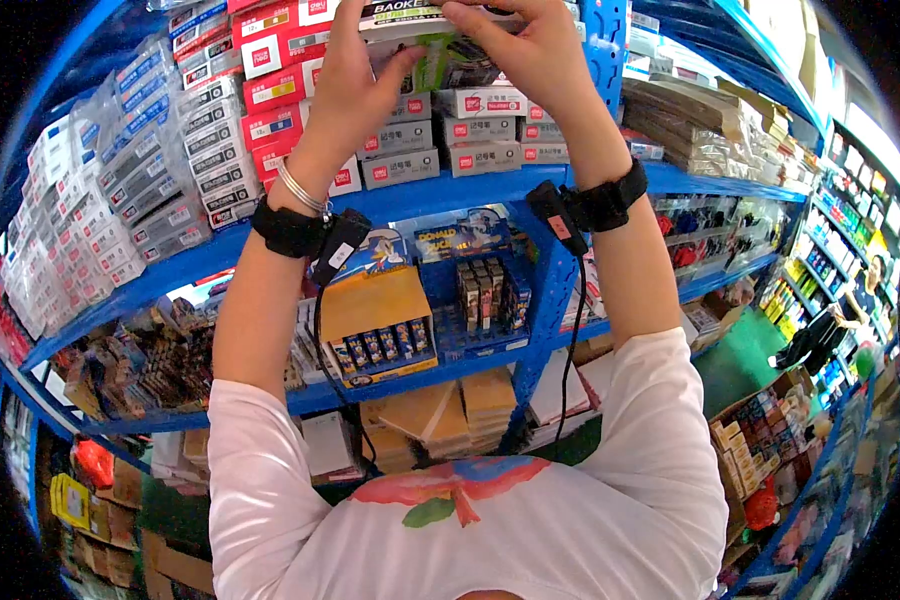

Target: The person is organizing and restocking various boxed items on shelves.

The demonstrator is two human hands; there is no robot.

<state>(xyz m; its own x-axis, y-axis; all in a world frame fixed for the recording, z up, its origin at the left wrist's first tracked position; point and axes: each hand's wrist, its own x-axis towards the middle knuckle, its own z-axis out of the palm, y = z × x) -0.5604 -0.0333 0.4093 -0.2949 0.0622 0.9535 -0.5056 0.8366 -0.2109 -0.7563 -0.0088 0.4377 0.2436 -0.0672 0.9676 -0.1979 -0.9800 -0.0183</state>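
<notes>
Both hands up on a pack at the top shelf

The pack (440, 50) sits top centre of the frame, pinched between the left hand (355, 80) and right hand (530, 50), fingers closed on its edges. Right under it are stacked red-and-white boxes (480, 130) on the blue shelf (450, 190). Black wrist straps (290, 230) on both arms, and a yellow box (375, 310) one shelf down, centre frame.
</notes>
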